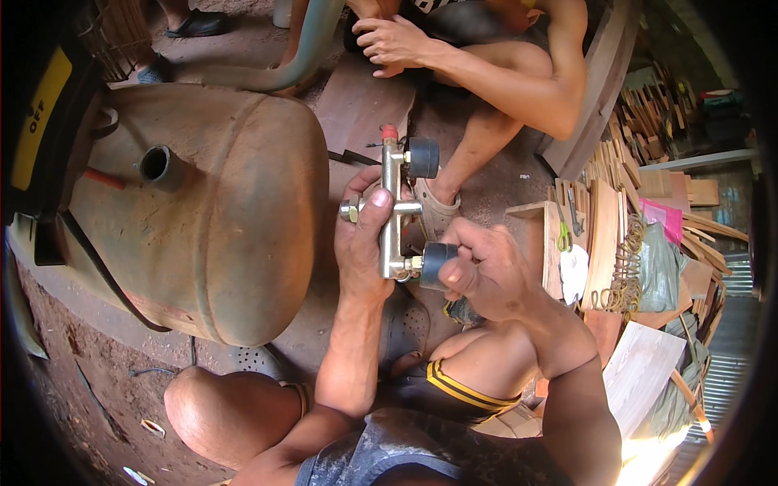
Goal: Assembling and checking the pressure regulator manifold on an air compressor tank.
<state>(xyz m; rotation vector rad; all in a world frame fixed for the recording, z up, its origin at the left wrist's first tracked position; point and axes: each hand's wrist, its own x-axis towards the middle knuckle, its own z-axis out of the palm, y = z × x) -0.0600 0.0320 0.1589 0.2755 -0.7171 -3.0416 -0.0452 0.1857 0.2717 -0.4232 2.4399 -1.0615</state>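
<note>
My left hand (356, 247) is closed around a silvery metal air manifold (392, 239), with the thumb pressed on its body. The manifold stands lengthwise, pointing away from me, and has a red tip (389, 132) at its far end. A hex fitting (349, 211) sticks out on its left. Two black round pressure gauges sit on its right side: a far gauge (423, 157) and a near gauge (436, 266). My right hand (496, 271) grips the near gauge between thumb and curled fingers. Part of that gauge is hidden by the fingers.
A dusty rounded tank (259, 211) with an upright pipe stub (158, 166) lies at the left, beside a black and yellow switch box (49, 121). Another person (502, 89) squats across from me. Wood pieces, green-handled scissors (564, 236) and a coiled hose (628, 263) are at the right.
</note>
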